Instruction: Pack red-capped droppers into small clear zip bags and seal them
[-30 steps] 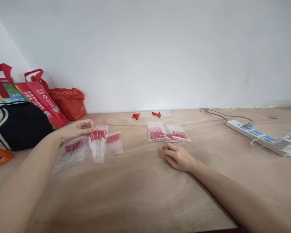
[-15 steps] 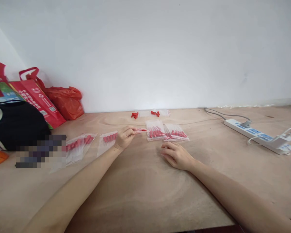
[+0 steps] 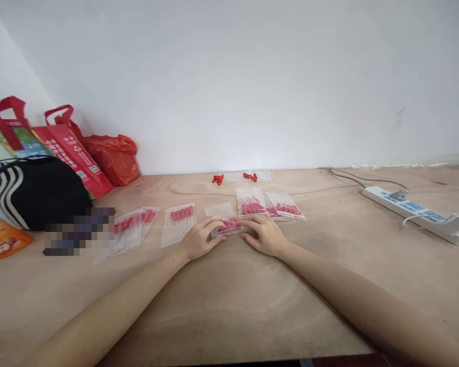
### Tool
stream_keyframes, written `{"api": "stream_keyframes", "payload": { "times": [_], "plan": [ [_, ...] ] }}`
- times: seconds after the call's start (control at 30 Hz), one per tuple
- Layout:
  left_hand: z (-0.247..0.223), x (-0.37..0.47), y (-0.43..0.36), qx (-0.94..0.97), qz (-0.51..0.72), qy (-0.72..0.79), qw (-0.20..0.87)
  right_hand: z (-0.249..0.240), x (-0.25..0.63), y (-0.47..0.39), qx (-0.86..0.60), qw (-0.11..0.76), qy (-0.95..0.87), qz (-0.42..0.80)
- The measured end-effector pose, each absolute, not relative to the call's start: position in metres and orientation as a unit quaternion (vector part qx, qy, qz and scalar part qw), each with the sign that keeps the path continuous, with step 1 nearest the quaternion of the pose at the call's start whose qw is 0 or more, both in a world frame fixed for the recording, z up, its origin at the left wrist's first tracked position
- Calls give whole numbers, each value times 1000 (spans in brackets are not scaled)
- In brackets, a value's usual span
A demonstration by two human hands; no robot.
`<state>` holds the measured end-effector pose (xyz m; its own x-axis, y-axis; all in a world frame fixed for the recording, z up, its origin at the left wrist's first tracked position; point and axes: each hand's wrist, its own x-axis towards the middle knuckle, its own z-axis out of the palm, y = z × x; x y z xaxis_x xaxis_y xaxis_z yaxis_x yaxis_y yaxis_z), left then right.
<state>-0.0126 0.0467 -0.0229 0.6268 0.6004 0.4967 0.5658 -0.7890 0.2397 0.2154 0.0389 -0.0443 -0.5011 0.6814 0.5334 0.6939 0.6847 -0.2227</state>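
Observation:
A clear zip bag of red-ended droppers [image 3: 222, 211] lies in front of me, its near edge between my two hands. My left hand [image 3: 200, 238] grips the bag's left near corner between thumb and fingers. At the right near corner, my right hand [image 3: 266, 236] pinches the same edge. Just beyond my right hand lies another bag of red-ended droppers [image 3: 249, 201], partly over a further bag [image 3: 285, 205]. Left of my left hand is one more such bag [image 3: 181, 216], its red ends pointing away from me.
More filled bags [image 3: 132, 229] lie on the left of the wooden table [image 3: 229, 306], by a pixelated dark object [image 3: 80, 231]. Loose red pieces [image 3: 218, 179] sit near the wall. A black bag [image 3: 53, 191] and red carrier bags [image 3: 112, 158] stand left; a power strip [image 3: 409, 206] lies right.
My left hand has brought the bag down onto the table, nearer to me. My right hand has moved slightly left and taken its right corner. The view has shifted a little left.

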Motion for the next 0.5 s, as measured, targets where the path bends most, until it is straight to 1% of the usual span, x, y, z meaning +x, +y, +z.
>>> {"api": "stream_keyframes", "payload": {
  "times": [0.13, 0.23, 0.33, 0.5],
  "plan": [
    [-24, -13, 48, 920, 217, 326, 7, -39, 211, 40, -361, 272, -892, -4],
    [-24, -11, 48, 920, 188, 343, 22, -36, 212, 38, -339, 253, -906, 0],
    [-23, -7, 45, 904, 212, 368, 41, -35, 212, 37, -338, 261, -904, 20],
    [-21, -1, 42, 898, 251, 358, 51, -37, 207, 38, -407, 307, -859, 38]
  ]
}}
